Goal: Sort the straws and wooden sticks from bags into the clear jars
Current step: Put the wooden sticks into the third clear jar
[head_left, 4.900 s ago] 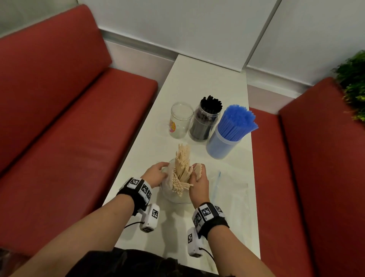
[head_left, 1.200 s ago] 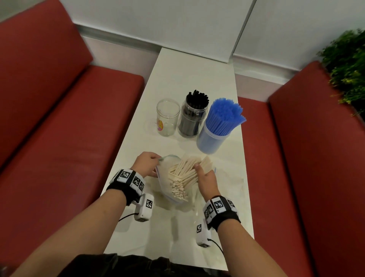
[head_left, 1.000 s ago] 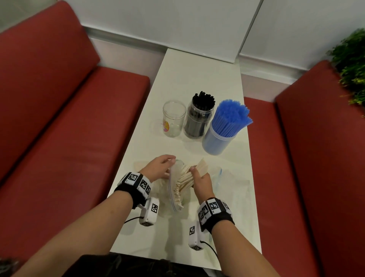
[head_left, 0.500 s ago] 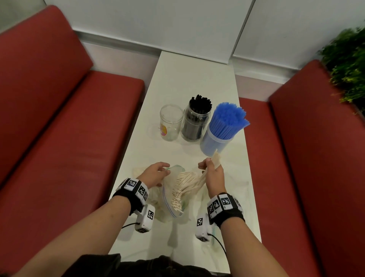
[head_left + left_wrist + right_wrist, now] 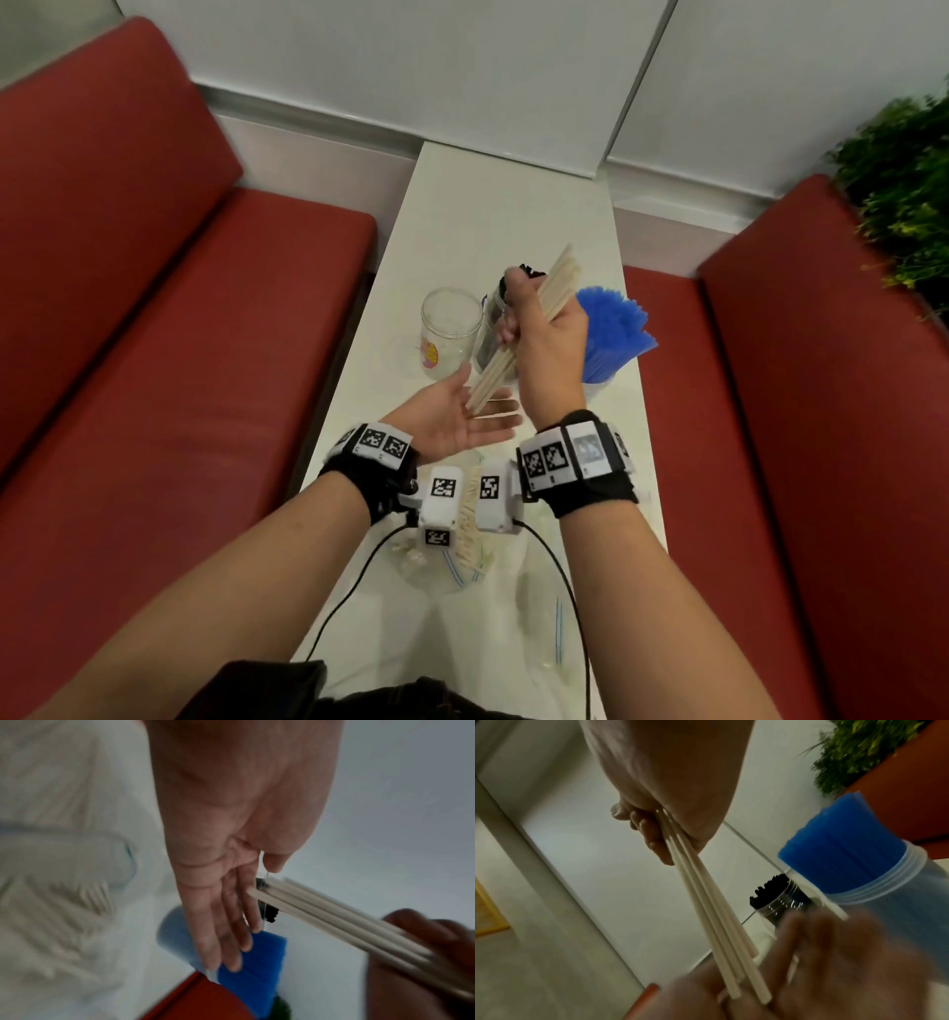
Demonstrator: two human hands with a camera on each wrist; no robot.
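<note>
I count three jars standing in a row on the white table: an empty clear jar on the left, a jar of black straws in the middle, largely hidden behind my right hand in the head view, and a jar packed with blue straws on the right. A clear zip bag lies on the table below my wrists and holds further wooden sticks; I cannot count them. My right hand grips one bundle of wooden sticks, fingers curled round its middle; the bundle is held in the air in front of the jars. Its long axis runs diagonally, upper ends pointing away and to the right, lower ends pointing down toward my left palm. The right wrist view shows roughly five or six sticks; the exact number is not readable. My left hand is palm up, fingers straight and together, holding nothing; the lower stick ends touch it at the base of the fingers. Two red benches flank the table, and a green plant stands at the far right.
</note>
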